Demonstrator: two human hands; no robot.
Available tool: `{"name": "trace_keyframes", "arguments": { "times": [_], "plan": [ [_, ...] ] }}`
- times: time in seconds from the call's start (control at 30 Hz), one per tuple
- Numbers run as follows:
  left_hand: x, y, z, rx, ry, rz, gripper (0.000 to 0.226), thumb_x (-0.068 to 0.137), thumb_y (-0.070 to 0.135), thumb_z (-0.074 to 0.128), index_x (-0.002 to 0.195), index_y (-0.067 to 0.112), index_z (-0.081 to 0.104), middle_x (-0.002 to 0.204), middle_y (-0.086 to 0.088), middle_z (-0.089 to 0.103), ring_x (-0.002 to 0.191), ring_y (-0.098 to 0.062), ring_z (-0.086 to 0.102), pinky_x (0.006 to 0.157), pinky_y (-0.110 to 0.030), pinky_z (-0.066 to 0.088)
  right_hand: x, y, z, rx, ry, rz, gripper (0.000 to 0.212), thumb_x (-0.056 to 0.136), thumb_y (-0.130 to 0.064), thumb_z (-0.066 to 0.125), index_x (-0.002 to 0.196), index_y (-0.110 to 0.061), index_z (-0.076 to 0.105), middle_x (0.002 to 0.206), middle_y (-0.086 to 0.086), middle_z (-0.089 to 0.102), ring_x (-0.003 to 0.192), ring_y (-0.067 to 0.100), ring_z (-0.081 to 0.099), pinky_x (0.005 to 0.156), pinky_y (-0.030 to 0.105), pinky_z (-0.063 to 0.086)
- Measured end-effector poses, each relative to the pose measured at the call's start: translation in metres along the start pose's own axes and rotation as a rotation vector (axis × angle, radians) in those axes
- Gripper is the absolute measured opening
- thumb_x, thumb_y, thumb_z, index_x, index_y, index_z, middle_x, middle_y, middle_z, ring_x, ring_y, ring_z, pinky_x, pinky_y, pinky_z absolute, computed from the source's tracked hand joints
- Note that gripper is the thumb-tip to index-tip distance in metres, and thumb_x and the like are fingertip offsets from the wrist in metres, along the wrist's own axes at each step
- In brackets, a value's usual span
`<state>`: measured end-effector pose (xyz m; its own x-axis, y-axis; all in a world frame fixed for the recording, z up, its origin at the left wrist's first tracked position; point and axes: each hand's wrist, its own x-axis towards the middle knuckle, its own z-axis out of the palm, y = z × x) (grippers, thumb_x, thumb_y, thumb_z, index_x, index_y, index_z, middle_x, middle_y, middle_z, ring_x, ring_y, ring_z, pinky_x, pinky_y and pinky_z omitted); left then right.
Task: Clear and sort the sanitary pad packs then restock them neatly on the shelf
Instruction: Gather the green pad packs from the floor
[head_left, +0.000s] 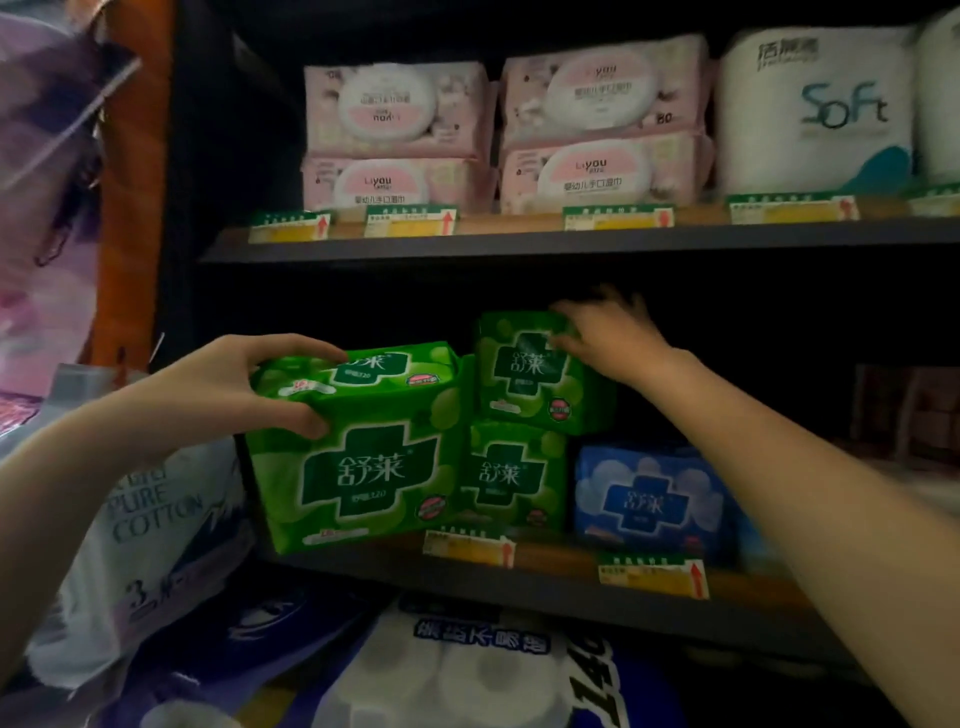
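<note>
The left hand's fingers (306, 349) curl over the top edge of a large green pad pack (358, 447), with the thumb pressed against its front face, so the left hand (228, 384) grips this pack at its upper left corner. The pack stands upright at the left end of the middle shelf (571, 577), its lower edge at the shelf's front lip.

The right hand's fingers (566, 343) wrap the upper right corner of a smaller green pad pack (530, 374); the right hand (608, 332) is motion-blurred, but it grips that pack. This upper pack sits tilted on top of another small green pack (511, 475), which stands on the shelf just beside the large one. To their right, touching or nearly so, stands a blue pad pack (649, 499).

Price tags (470, 545) hang along the shelf edge. On the upper shelf (519, 244) lie stacked pink wipe packs (498, 130) and a white tissue-roll bundle (815, 109). Below the shelf lie toilet-roll packs (467, 670), and at the left stands a pack printed "PURE COTTON" (150, 514).
</note>
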<state>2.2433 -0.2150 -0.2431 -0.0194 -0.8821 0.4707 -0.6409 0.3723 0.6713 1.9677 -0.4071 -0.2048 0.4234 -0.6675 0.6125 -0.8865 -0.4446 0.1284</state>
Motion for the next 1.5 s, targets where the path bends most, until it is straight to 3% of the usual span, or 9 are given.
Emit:
{"name": "trace_keyframes", "arguments": {
  "times": [0.1, 0.23, 0.33, 0.63, 0.87, 1.0, 1.2, 1.33, 1.5],
  "plan": [
    [0.001, 0.002, 0.002, -0.007, -0.013, 0.006, 0.067, 0.032, 0.037, 0.08, 0.096, 0.047, 0.067, 0.09, 0.011, 0.073, 0.078, -0.013, 0.071, 0.061, -0.02, 0.057, -0.015, -0.007, -0.004, -0.136, -0.023, 0.021, 0.079, 0.083, -0.042, 0.067, 0.147, -0.027, 0.024, 0.145, 0.006, 0.039, 0.135, 0.04, 0.022, 0.097, 0.05, 0.039],
    [0.002, 0.002, 0.005, -0.033, 0.029, 0.041, 0.054, 0.058, 0.011, 0.086, 0.099, 0.039, 0.067, 0.09, 0.014, 0.071, 0.078, -0.01, 0.07, 0.066, -0.018, 0.056, -0.015, -0.021, 0.017, -0.117, 0.143, -0.044, 0.068, 0.087, -0.011, 0.061, 0.144, -0.025, 0.027, 0.145, 0.009, 0.032, 0.133, 0.039, 0.025, 0.08, 0.042, 0.048],
    [0.0, 0.005, 0.005, -0.032, 0.038, 0.052, 0.062, 0.042, 0.027, 0.086, 0.099, 0.04, 0.066, 0.09, 0.017, 0.071, 0.079, -0.008, 0.07, 0.062, -0.016, 0.054, -0.005, -0.016, 0.037, -0.103, 0.119, -0.105, 0.065, 0.088, 0.0, 0.053, 0.143, -0.026, 0.032, 0.153, 0.011, 0.015, 0.139, 0.039, 0.013, 0.091, 0.047, 0.047],
    [0.007, 0.01, 0.01, 0.006, 0.07, 0.043, 0.053, 0.068, 0.0, 0.077, 0.106, 0.034, 0.063, 0.091, 0.003, 0.071, 0.077, -0.008, 0.07, 0.058, -0.018, 0.054, -0.029, -0.003, 0.078, -0.067, 0.02, -0.043, 0.071, 0.093, -0.009, 0.054, 0.147, -0.037, 0.018, 0.156, 0.004, -0.02, 0.142, 0.041, 0.001, 0.092, 0.046, 0.047],
    [0.018, 0.01, 0.005, -0.049, 0.188, 0.101, 0.051, 0.07, -0.001, 0.075, 0.103, 0.035, 0.062, 0.096, 0.005, 0.067, 0.076, -0.002, 0.068, 0.057, -0.015, 0.053, -0.024, 0.001, 0.073, 0.419, 0.069, -0.061, 0.047, 0.097, -0.029, 0.05, 0.142, -0.028, 0.038, 0.157, 0.005, 0.015, 0.139, 0.029, 0.028, 0.113, 0.035, 0.027],
    [0.038, 0.017, 0.016, -0.017, 0.177, 0.217, 0.054, 0.071, 0.003, 0.077, 0.109, 0.037, 0.061, 0.112, 0.008, 0.059, 0.089, -0.006, 0.066, 0.066, -0.015, 0.054, -0.057, -0.026, 0.041, 0.98, 0.085, -0.175, 0.077, 0.076, -0.057, 0.066, 0.133, -0.063, 0.014, 0.152, -0.013, 0.025, 0.136, 0.006, 0.029, 0.107, 0.031, 0.03],
    [0.086, 0.026, 0.062, 0.201, 0.276, 0.449, 0.058, 0.076, 0.008, 0.074, 0.124, 0.033, 0.052, 0.132, 0.008, 0.038, 0.118, 0.0, 0.039, 0.084, 0.005, 0.034, -0.049, -0.026, 0.056, 0.949, 0.394, 0.03, 0.12, 0.055, -0.052, 0.078, 0.15, -0.023, 0.011, 0.148, -0.001, 0.035, 0.135, 0.015, 0.036, 0.109, 0.039, 0.036],
    [0.102, -0.011, 0.108, 0.082, 0.543, 0.295, 0.069, 0.081, 0.009, 0.069, 0.141, 0.019, 0.036, 0.139, -0.006, 0.037, 0.125, -0.013, 0.04, 0.103, -0.024, 0.037, -0.04, -0.021, 0.089, 0.813, 0.255, 0.186, 0.111, 0.064, -0.062, 0.071, 0.149, -0.022, 0.012, 0.146, 0.004, 0.037, 0.132, 0.024, 0.04, 0.104, 0.046, 0.04],
    [0.107, -0.049, 0.148, 0.147, 0.375, 0.226, 0.074, 0.091, 0.014, 0.059, 0.147, 0.036, 0.016, 0.149, -0.004, 0.027, 0.133, -0.018, 0.035, 0.099, -0.024, 0.035, -0.032, -0.021, 0.1, 0.875, 0.243, 0.258, 0.101, 0.075, -0.059, 0.064, 0.149, -0.025, 0.004, 0.145, 0.008, 0.037, 0.13, 0.028, 0.042, 0.102, 0.048, 0.041]
  ]
}}
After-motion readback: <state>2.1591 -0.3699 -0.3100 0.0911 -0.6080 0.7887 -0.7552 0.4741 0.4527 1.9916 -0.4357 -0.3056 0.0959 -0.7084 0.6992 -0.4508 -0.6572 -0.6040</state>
